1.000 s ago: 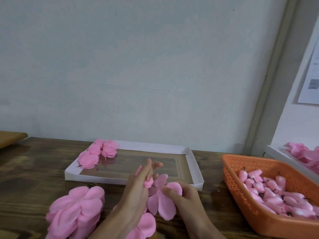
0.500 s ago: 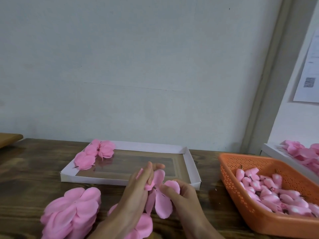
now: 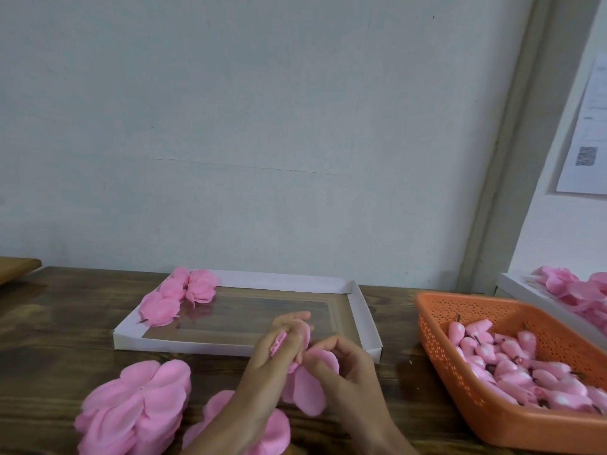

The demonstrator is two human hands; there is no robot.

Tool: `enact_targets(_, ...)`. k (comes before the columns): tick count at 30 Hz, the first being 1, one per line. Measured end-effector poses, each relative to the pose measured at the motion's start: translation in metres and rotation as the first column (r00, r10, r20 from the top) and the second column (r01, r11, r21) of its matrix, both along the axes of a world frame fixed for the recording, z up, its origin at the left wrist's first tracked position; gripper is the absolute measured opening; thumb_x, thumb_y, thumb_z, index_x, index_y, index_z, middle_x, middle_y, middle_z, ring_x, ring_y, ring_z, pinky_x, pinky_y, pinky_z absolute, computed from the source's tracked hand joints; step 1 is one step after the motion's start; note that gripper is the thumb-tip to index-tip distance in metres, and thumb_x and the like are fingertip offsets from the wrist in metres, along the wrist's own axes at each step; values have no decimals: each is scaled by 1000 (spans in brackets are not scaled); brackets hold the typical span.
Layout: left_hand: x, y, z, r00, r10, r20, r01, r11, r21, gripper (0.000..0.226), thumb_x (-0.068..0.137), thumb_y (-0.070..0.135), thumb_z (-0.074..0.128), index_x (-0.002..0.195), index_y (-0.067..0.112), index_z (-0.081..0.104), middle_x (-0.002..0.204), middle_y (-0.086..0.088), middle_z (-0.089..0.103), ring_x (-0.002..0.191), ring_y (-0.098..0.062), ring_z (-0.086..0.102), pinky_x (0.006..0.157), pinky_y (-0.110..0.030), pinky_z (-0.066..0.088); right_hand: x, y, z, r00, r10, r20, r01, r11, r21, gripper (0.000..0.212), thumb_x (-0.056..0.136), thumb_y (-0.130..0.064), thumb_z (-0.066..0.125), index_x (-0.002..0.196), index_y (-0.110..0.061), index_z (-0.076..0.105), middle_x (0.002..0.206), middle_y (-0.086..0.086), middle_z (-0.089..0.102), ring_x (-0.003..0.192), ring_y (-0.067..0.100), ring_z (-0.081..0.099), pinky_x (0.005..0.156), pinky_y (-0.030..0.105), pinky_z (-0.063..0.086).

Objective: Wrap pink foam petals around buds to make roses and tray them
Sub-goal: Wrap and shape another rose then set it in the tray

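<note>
Left hand (image 3: 282,351): we are pinching the petals (image 3: 308,394), fingers pointing away.
Right hand (image 3: 345,366): we are curling fingers round them.

Soft, even, fairly dim light left the wall (image 3: 262,126) a flat grey. Only faint shadows lay on the counter (image 3: 65,339) beside the tray (image 3: 364,310) and the basket (image 3: 437,339). The tray's glossy floor mirrored pink. The left hand (image 3: 279,353), the right hand (image 3: 345,366) and the petals (image 3: 308,392) they pinched were smeared by motion. The door frame (image 3: 502,159) leaned at the edge, and the paper sheet (image 3: 588,142) was washed out.
</note>
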State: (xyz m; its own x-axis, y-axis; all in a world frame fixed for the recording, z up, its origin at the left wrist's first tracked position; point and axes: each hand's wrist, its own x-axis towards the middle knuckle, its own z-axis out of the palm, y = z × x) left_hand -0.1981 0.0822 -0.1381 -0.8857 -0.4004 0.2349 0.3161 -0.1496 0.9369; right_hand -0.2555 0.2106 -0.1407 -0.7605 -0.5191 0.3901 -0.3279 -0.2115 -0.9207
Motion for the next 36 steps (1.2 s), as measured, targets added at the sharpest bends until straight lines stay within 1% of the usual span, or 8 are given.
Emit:
enact_targets(4,0,-1,0,1000,-11,-1,11,1000,-2,56,74,69,74,114,28,76,105,-6,74,104,-30,71,95,-51,55,2,0,0,999,49,-20,-51,995,-88,17,81,-21,80,95,-15,72,92,15,79,88,26,77,76,31,59)
enact_targets(8,0,-3,0,998,17,-59,-21,997,-71,51,82,60,70,111,19,68,129,1,69,121,-32,67,103,-57,51,4,1,2,995,82,-58,-89,989,-121,39,87,-8,83,123,-12,67,108,14,80,104,32,77,86,36,63)
enact_targets(11,2,-1,2,993,43,-109,-64,979,-191,49,85,63,65,126,38,60,132,8,67,123,-19,65,98,-37,56,7,1,6,981,46,-189,-60,996,-69,39,87,-6,82,121,-25,77,112,4,81,110,24,76,94,35,60)
enact_targets(15,5,0,3,992,-5,-123,-22,977,-214,42,85,56,70,117,30,62,125,3,69,111,-17,71,91,-28,55,10,0,6,958,-5,-286,5,1000,-2,36,86,-12,82,115,-33,80,108,-3,81,107,21,75,94,48,59)
enact_targets(21,5,-7,3,979,-167,-117,147,976,-162,54,75,46,91,107,17,59,116,-7,69,103,-22,69,87,-30,56,4,2,7,980,-4,-200,-7,999,-54,29,83,-7,83,107,-22,82,108,4,81,110,26,75,98,50,59)
enact_targets(27,4,-14,12,987,-102,-122,63,955,-289,42,78,41,87,112,18,76,111,-9,77,108,-28,72,90,-38,60,-7,14,18,985,12,-174,-19,999,-38,33,83,-1,85,105,-25,83,110,0,81,105,18,76,87,24,58)
enact_targets(32,4,-16,11,980,-15,-198,-47,952,-304,31,77,32,86,102,16,84,106,-9,81,107,-27,74,93,-35,60,-9,15,18,985,-61,-159,66,998,22,25,78,-11,90,100,-21,82,107,4,74,102,24,71,88,38,60)
enact_targets(36,6,-17,12,974,69,-215,-122,963,-240,28,72,35,87,97,23,85,97,-6,82,95,-23,78,79,-28,61,-6,13,19,995,-101,-14,101,995,-2,52,76,-6,92,118,-28,70,99,1,75,94,24,74,79,41,65)
